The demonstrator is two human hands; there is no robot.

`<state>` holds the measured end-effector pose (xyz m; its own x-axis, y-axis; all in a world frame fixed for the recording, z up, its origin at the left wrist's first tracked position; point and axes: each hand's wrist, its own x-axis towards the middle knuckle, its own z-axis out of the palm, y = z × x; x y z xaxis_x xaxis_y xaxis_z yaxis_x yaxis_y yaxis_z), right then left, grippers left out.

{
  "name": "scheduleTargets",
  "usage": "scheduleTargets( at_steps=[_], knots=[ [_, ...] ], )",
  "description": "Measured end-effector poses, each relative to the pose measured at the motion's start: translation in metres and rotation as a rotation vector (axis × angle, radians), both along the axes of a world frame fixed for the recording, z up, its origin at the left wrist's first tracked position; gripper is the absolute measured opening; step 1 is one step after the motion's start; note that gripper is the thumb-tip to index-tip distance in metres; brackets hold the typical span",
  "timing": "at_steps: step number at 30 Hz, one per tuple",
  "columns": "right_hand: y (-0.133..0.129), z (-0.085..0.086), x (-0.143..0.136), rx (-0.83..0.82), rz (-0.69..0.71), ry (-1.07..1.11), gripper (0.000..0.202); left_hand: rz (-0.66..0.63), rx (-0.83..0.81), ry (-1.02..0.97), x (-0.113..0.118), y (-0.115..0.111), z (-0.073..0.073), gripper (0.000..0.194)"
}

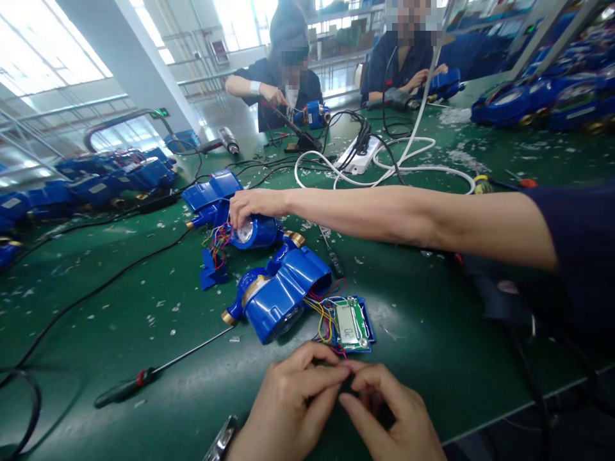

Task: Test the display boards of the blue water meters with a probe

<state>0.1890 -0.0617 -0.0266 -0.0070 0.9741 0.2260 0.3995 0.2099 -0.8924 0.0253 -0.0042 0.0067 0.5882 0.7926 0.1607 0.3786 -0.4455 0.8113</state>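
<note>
Here, a thin red wire (345, 356) is being pinched by the left hand (293, 397); whether it is also gripped by the right hand (391, 413), held alongside, cannot be told. Just beyond lies the green circuit board (357, 323) with grey display, wired to a blue boxy meter (281, 294). Farther off, a round blue meter (259, 232) is being touched by a co-worker's hand (254, 203).
</note>
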Motion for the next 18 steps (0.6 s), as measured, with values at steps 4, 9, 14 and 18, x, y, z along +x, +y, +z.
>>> scheduleTargets(
  at_steps=[4,9,14,18],
  knots=[
    [0.009,-0.001,-0.006,-0.054,-0.022,0.082,0.014,-0.024,0.038,0.091,-0.003,0.000,0.003,0.030],
    [0.011,-0.002,-0.006,-0.086,-0.009,0.156,0.012,0.085,0.009,0.019,-0.007,0.004,0.006,0.017],
    [0.009,-0.002,-0.002,-0.024,0.017,0.085,0.010,0.139,0.016,0.083,-0.008,0.007,-0.002,0.013],
    [0.007,-0.003,0.000,0.026,0.052,0.023,0.010,0.092,-0.002,0.134,-0.006,0.009,-0.008,0.008]
  ],
)
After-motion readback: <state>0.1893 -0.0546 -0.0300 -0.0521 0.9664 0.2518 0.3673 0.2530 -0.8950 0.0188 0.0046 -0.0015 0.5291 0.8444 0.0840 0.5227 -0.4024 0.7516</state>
